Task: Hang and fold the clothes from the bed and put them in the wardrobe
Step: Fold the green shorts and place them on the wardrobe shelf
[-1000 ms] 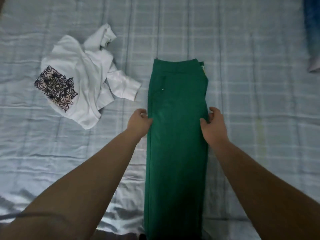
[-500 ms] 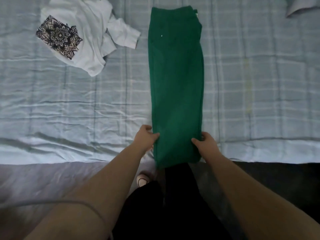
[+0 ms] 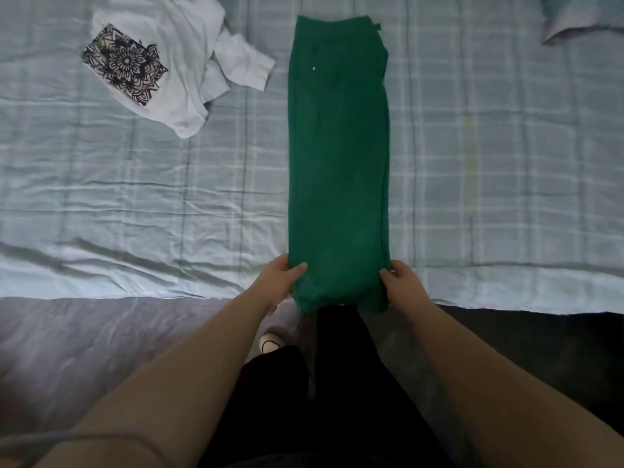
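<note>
The green trousers point(image 3: 337, 157) lie folded lengthwise into one long, narrow strip on the bed point(image 3: 135, 197). The waistband is at the far end, and the leg ends are at the near edge of the mattress, where they hang a little over it.

Both hands are at that near end, one on each side of the strip. The left hand point(image 3: 280, 278) grips the near-left corner. Its thumb lies on top of the cloth and its fingers are curled underneath. The right hand point(image 3: 401, 283) pinches the near-right edge the same way, thumb tip on the green fabric and the other fingers tucked below, out of sight. The hems bunch slightly between the two hands. The rest of the trousers stretches away from the hands, flat on the checked sheet.

A crumpled white shirt point(image 3: 175, 62) with a dark flower print lies far left on the bed. It is apart from the trousers, with one sleeve pointing toward them. A pillow corner point(image 3: 580, 18) shows at the far right.

Below the bed edge, between the forearms, are the person's black-clad legs point(image 3: 337, 383). A pale shoe point(image 3: 268, 342) stands on the floor just under the left wrist.
</note>
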Demonstrator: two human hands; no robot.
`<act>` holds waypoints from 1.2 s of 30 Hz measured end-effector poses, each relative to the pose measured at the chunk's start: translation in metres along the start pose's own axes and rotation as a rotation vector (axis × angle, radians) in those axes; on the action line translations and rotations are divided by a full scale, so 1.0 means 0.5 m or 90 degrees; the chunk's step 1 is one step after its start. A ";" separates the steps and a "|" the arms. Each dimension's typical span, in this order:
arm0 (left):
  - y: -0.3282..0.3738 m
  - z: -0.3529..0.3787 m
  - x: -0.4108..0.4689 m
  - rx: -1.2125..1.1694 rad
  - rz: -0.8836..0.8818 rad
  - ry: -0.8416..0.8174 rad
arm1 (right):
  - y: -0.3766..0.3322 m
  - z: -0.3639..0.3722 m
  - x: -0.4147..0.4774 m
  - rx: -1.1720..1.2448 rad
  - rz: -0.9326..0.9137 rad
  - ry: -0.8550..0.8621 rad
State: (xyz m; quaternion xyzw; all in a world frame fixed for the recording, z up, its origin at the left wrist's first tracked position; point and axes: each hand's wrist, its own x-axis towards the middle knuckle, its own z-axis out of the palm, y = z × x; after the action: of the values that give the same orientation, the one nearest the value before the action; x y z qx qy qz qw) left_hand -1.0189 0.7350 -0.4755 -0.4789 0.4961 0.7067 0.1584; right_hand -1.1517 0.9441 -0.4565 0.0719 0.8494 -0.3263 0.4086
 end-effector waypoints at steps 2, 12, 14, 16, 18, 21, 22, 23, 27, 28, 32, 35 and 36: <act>-0.011 0.009 0.004 -0.011 -0.008 0.009 | 0.007 0.000 -0.001 0.068 0.027 -0.017; -0.013 0.021 -0.003 0.091 -0.163 -0.062 | 0.052 0.023 -0.014 0.017 0.025 -0.069; -0.012 0.018 -0.011 0.171 -0.154 -0.070 | 0.056 0.009 -0.024 0.043 0.021 -0.074; -0.017 0.021 -0.021 0.124 -0.130 -0.070 | 0.062 -0.006 -0.032 0.041 0.015 -0.075; -0.020 0.028 -0.037 0.065 -0.094 -0.064 | 0.062 -0.017 -0.041 0.041 0.003 -0.078; -0.035 0.039 -0.060 -0.012 -0.053 -0.037 | 0.057 -0.021 -0.052 0.037 -0.024 -0.069; -0.040 0.040 -0.070 -0.042 -0.056 -0.023 | 0.059 -0.020 -0.054 0.040 -0.031 -0.071; -0.043 0.042 -0.080 -0.064 -0.062 -0.014 | 0.058 -0.019 -0.060 0.041 -0.031 -0.073; -0.052 0.034 -0.112 0.087 -0.032 -0.002 | 0.058 -0.015 -0.077 0.007 -0.034 -0.054; -0.053 0.028 -0.118 0.126 -0.024 -0.001 | 0.058 -0.015 -0.081 -0.008 -0.038 -0.053; -0.042 0.005 -0.142 0.132 -0.033 -0.019 | 0.050 -0.016 -0.109 -0.036 -0.054 -0.055; -0.031 -0.017 -0.154 0.026 -0.043 -0.081 | 0.034 -0.028 -0.132 -0.016 -0.056 -0.043; -0.019 -0.021 -0.162 -0.009 -0.048 -0.094 | 0.027 -0.035 -0.137 0.024 -0.058 -0.047</act>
State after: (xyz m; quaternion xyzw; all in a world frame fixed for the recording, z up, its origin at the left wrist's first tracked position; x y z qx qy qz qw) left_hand -0.9669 0.7506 -0.4138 -0.4449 0.4594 0.7372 0.2178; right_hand -1.1129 0.9750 -0.4047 0.0290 0.8299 -0.3627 0.4229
